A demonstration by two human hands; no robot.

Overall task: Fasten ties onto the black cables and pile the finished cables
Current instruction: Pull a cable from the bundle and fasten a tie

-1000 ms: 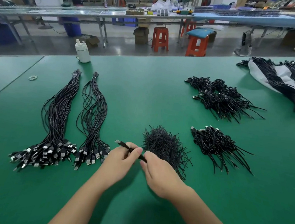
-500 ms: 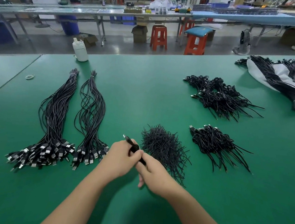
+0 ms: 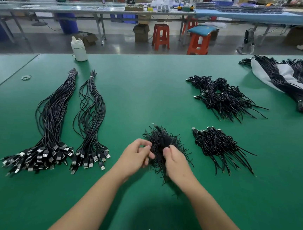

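My right hand (image 3: pixel 175 163) pinches a short coiled black cable (image 3: pixel 161 138), blurred, its plug pointing up and away over the loose pile of black ties (image 3: pixel 163 143). My left hand (image 3: pixel 136 156) sits just left of it with curled fingers; whether it holds the cable or a tie is hidden. Two long bundles of untied cables (image 3: pixel 55 117) (image 3: pixel 91 120) lie to the left, plugs toward me. A small pile of finished cables (image 3: pixel 217 148) lies to the right, with a larger pile (image 3: pixel 222 97) behind it.
A white bottle (image 3: pixel 78 50) stands at the green table's (image 3: pixel 149 89) far edge. A rubber band (image 3: pixel 26 77) lies far left. More banded cables lie on a white sheet (image 3: pixel 285 79) at the far right. Stools and benches stand beyond the table.
The cable went from lying across both hands, plug to the left, to being lifted over the tie pile with its plug up. Both hands moved slightly away and apart.
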